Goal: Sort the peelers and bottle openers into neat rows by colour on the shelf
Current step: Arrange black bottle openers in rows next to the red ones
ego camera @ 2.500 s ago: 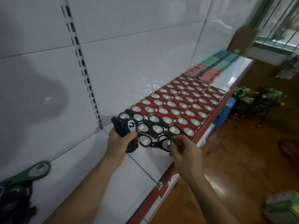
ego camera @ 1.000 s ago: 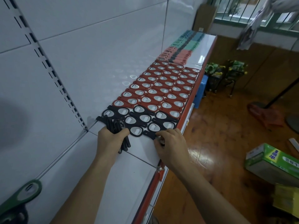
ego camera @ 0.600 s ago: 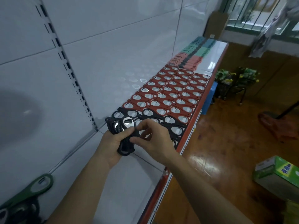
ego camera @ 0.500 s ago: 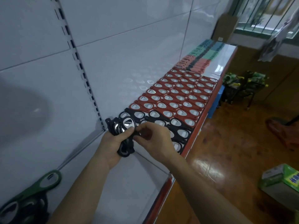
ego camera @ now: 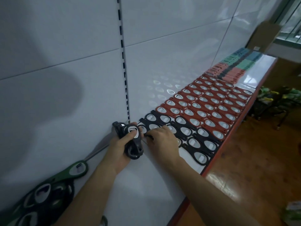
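Bottle openers of black plastic with oval metal mouths (ego camera: 192, 136) lie in overlapping rows on a glossy white shelf (ego camera: 146, 185), directly beside a larger block of matching red plastic bottle openers (ego camera: 211, 101) that runs toward the far end. Beyond the red block, salmon, dark and teal peelers (ego camera: 234, 66) are packed in tight bands, too blurred for detail.

A bundle of spare black openers (ego camera: 132, 144) is gripped in the left hand (ego camera: 118, 149), with the fingers wrapped round it and the thumb pressed on the top metal mouth. The right hand (ego camera: 162, 142) is held just beside the bundle, knuckles up. The thin handle of a single black opener (ego camera: 149, 137) seems to be pinched between its thumb and forefinger, though the fingertips are mostly hidden.

The unfinished black row lies immediately beyond and to the right of the hands, nearer the right hand. The laid openers' long axes are slanted across the shelf, from the white back panel (ego camera: 162, 46) toward the red front edge (ego camera: 228, 141).

A green-handled opener (ego camera: 71, 172) and a dark heap of unsorted openers (ego camera: 40, 198) are seen at the near left. No brand, label or writing can be read.
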